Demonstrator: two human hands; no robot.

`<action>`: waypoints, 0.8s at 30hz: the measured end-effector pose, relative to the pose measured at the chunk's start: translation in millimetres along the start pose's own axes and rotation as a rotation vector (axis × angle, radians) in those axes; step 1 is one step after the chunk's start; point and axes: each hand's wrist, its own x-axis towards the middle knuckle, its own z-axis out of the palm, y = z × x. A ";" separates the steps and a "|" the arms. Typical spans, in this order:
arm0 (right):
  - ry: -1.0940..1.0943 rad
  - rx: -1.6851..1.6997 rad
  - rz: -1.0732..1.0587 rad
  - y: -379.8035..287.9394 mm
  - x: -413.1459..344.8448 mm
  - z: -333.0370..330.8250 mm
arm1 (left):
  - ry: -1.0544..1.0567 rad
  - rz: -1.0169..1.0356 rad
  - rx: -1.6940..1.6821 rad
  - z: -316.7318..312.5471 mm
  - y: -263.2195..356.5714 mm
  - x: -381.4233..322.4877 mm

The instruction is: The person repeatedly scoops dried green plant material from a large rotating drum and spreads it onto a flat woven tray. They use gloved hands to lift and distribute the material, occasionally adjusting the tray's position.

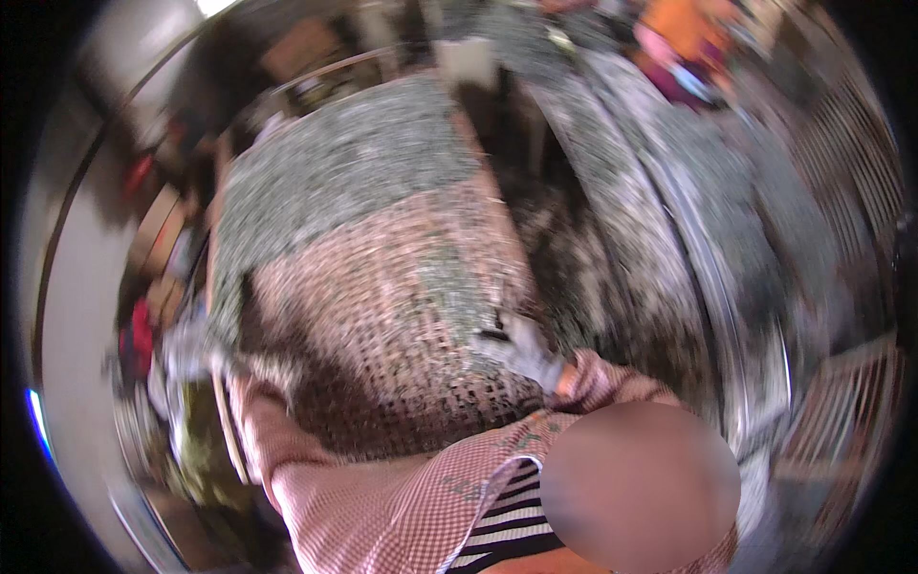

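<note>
A large woven tray (358, 287) lies before me, with a thick layer of grey-green loose material (344, 158) over its far part and left edge. Scattered bits of it lie on the bare weave. My right hand (520, 348), in a pale glove, is low over the tray's right side, beside a streak of the green material; blur hides whether its fingers hold anything. My left hand (219, 355), also pale-gloved, is at the tray's left edge, strongly blurred, its fingers not readable.
A long surface (631, 186) with grey-green material and a metal rail runs along the right. Beyond it a person in orange (681, 43) works. Slatted racks (839, 423) stand far right; cardboard boxes (158, 222) and a yellow-green sack (208, 438) are at left.
</note>
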 end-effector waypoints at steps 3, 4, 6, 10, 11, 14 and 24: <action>0.139 -0.364 -0.173 -12.3 -7.6 12.1 | -0.043 0.195 -0.005 7.7 10.7 9.4; 0.181 -0.433 -0.258 -20.7 -13.1 12.0 | -0.057 0.248 -0.007 12.3 16.2 10.8; 0.248 -0.532 -0.366 -47.4 -34.7 -1.5 | -0.070 0.318 -0.002 23.0 27.4 10.1; 0.421 -0.515 -0.730 -120.1 -100.3 -70.9 | -0.058 0.428 0.005 35.1 44.8 0.7; 0.572 -0.617 -0.792 -136.1 -123.8 -95.3 | -0.048 0.440 0.006 34.8 46.7 -2.7; 1.195 -1.042 -0.780 -155.3 -214.5 -166.6 | -0.021 0.508 -0.009 29.5 53.6 -15.0; 1.343 -1.493 -0.716 -88.2 -255.6 -207.7 | -0.234 1.090 -0.329 -11.2 150.3 -151.1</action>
